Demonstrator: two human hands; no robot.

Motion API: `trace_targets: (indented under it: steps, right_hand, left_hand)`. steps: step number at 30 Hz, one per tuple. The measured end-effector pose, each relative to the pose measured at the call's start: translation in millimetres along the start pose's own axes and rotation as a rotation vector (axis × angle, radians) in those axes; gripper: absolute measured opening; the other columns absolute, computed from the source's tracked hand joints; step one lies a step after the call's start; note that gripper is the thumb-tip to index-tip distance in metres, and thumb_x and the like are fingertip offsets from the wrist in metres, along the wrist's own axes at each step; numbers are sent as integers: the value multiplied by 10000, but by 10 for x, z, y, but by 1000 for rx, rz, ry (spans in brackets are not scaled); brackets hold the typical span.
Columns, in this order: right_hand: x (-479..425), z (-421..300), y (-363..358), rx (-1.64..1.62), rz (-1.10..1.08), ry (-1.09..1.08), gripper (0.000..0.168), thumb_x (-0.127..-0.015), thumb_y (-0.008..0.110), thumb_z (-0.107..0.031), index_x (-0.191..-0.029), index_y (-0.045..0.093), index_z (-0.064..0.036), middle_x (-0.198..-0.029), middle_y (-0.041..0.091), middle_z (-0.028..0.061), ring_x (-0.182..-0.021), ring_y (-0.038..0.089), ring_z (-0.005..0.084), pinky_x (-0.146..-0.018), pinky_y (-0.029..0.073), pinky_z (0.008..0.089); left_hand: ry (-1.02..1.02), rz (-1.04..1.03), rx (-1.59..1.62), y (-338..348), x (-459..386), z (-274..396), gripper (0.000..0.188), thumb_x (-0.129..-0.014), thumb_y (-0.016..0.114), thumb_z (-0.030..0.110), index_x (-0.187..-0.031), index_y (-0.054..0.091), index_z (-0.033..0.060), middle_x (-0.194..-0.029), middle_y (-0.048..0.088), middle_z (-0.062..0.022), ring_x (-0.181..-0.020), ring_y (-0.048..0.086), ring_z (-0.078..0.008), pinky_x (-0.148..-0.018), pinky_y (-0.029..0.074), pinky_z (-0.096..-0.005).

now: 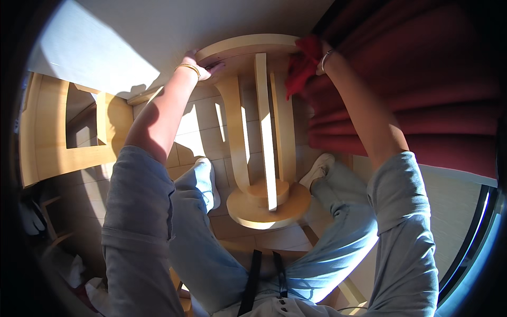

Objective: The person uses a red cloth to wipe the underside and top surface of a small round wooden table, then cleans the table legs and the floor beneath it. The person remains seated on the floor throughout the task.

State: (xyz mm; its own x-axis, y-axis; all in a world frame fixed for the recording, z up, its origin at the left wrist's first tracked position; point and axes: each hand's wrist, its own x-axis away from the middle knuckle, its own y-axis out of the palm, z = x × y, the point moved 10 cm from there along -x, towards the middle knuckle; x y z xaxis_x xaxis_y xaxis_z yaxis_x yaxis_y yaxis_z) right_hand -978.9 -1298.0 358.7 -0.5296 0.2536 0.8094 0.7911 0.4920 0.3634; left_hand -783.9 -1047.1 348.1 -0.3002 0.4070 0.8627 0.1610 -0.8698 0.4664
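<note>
A small round wooden table (277, 119) lies tipped in front of me, its top's underside facing me. Upright slats join the large round top (245, 41) to a smaller round base (269, 218) between my feet. My left hand (200, 68) grips the left rim of the top, with the thumb on the underside. At the right rim, my right hand (321, 65) holds a red cloth (303, 65) against the edge; the cloth hides most of its fingers.
A red curtain (404, 119) hangs close by my right arm, with a window frame (471, 237) below it. To the left is a wooden chair (83, 154) with an opening in it. A pale wall (166, 31) rises behind the table, above the tiled floor (198, 130).
</note>
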Motion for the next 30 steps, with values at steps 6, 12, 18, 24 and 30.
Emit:
trace_targets:
  steps: [6, 12, 18, 24, 30]
  right_hand:
    - [667, 476, -83, 29, -7, -50, 614, -722, 658, -534, -1094, 558, -55, -1043, 622, 140, -884, 630, 264, -823, 502, 460]
    - [1574, 2178, -912, 153, 255, -103, 417, -691, 774, -229, -985, 571, -14, -885, 632, 106, -795, 638, 228, -675, 544, 398]
    - [2895, 2836, -149, -247, -249, -85, 362, -805, 674, -288, -1041, 584, -30, -960, 641, 93, -892, 613, 206, -845, 482, 359]
    - [3756, 2965, 218, -701, -623, -184, 387, -926, 487, -245, -1210, 472, 17, -1150, 575, 155, -1056, 565, 268, -948, 446, 443]
    - [4326, 3119, 552, -966, -1144, -166, 486, -897, 472, -366, -1214, 476, 2, -1186, 552, 199, -1057, 553, 350, -914, 459, 460]
  left_hand:
    - [226, -118, -62, -341, 224, -108, 760, -864, 542, 359, -1383, 131, -14, -1404, 281, -196, -1262, 365, -345, -1011, 372, -505]
    - [457, -131, -642, -1499, 1010, -1944, 313, -866, 575, 174, -1150, 496, 70, -1068, 594, -60, -949, 601, -200, -854, 476, -338]
    - [278, -576, -809, -1506, 2517, -3248, 432, -896, 575, 252, -1254, 439, 53, -1167, 534, -46, -1087, 511, -150, -927, 412, -329]
    - [602, -806, -1010, -1422, 3535, -3006, 403, -872, 615, 194, -1223, 472, 60, -1189, 500, -46, -1079, 504, -133, -916, 435, -285]
    - [691, -627, -813, -1758, 3831, -2821, 560, -911, 536, 306, -1372, 305, 87, -1411, 312, -116, -1321, 277, -211, -1084, 213, -357]
